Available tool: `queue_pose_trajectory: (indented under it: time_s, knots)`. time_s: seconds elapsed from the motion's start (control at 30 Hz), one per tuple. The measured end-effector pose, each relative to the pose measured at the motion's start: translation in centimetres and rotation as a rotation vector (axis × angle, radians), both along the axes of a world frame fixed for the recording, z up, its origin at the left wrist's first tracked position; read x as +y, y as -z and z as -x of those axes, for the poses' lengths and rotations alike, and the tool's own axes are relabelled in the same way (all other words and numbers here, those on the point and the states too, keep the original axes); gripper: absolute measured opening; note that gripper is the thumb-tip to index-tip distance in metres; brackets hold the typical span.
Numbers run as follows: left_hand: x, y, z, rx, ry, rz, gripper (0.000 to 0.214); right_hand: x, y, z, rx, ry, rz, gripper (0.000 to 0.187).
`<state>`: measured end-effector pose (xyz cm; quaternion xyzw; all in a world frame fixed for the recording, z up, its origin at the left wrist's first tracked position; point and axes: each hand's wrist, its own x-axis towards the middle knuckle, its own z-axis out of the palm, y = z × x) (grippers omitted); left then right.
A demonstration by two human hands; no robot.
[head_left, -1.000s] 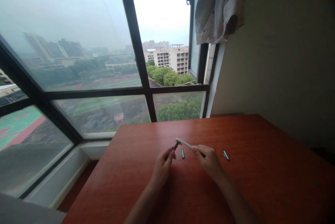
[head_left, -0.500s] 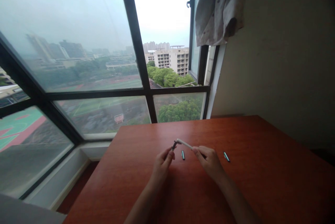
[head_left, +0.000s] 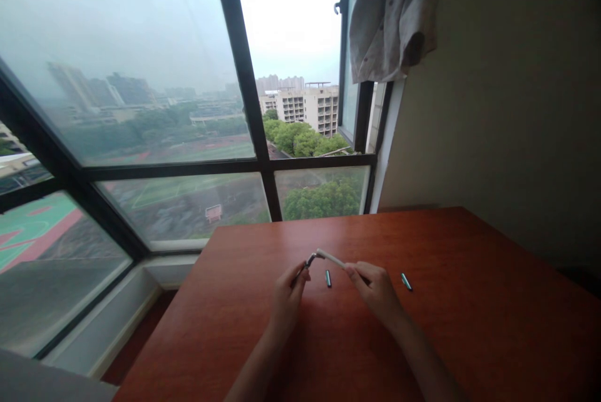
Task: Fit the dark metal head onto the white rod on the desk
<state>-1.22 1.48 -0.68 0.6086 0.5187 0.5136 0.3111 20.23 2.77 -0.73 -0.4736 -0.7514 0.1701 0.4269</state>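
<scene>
My left hand is closed around a dark razor handle, whose shiny neck points up and to the right. Pinched in my right hand is a slim pale stick that looks like a toothbrush; its far end touches or nearly touches the razor's neck. Both things are held above the table. Below them, between my hands, lies a small razor head with a green strip. A similar razor head rests to the right of my right hand. The grips inside my fingers are mostly hidden.
The reddish-brown wooden table extends under both arms. Beyond it stands a large dark-framed window, with one pane open at the right. A pale curtain hangs at the upper right beside the wall.
My left hand has shifted slightly left and turned the razor handle, so its neck now shows brighter. The right hand and both razor heads stay in place.
</scene>
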Motion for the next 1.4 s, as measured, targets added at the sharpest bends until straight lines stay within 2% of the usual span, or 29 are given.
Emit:
queue_pose_trajectory:
  time_s: [0.17,0.33,0.53,0.93,1.1,1.4]
  knots:
    - [-0.5,-0.6,-0.8,0.142,0.146,-0.081,0.029,-0.2,-0.1,0.4,0.002,-0.04,0.028,0.048]
    - [-0.5,-0.9,-0.7,0.145,0.04,-0.108,0.027,0.0,0.0,0.1,0.036,0.007,0.021,0.047]
    - [-0.2,-0.8,0.0,0.124,-0.05,-0.092,0.027,-0.1,0.0,0.1,0.063,-0.019,0.061,0.047]
    - [-0.2,-0.4,-0.3,-0.022,-0.037,0.042,0.033,-0.3,-0.4,0.7,0.105,-0.046,0.085,0.048]
    - [-0.2,-0.5,-0.3,-0.102,-0.032,0.082,0.041,-0.5,-0.6,1.1,0.127,-0.061,0.115,0.046]
    - [-0.3,-0.4,-0.7,-0.202,0.048,0.126,0.043,-0.8,-0.5,1.1,0.202,-0.06,0.187,0.045]
